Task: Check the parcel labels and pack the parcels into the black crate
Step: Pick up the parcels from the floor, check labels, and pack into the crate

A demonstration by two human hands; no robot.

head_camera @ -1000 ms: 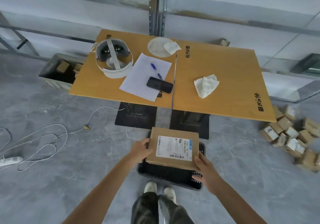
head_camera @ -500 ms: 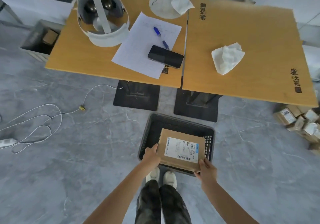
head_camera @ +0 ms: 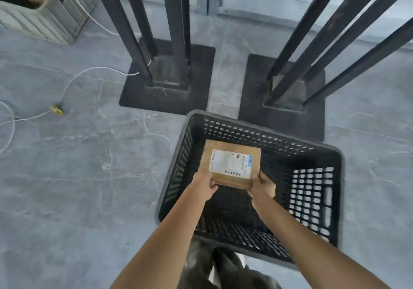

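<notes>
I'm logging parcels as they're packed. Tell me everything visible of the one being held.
The parcel is a flat brown cardboard box, label side up. Its white label carries a barcode and blue patch; text blurred. The left hand and right hand grip its near corners, holding it inside the black crate, toward the left wall.

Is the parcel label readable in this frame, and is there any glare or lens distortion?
Head view: slight blur; the label on the parcel shows a barcode but no readable print. Head view: the wide lens splays the table legs. Head view: soft, even light, no glare.
</notes>
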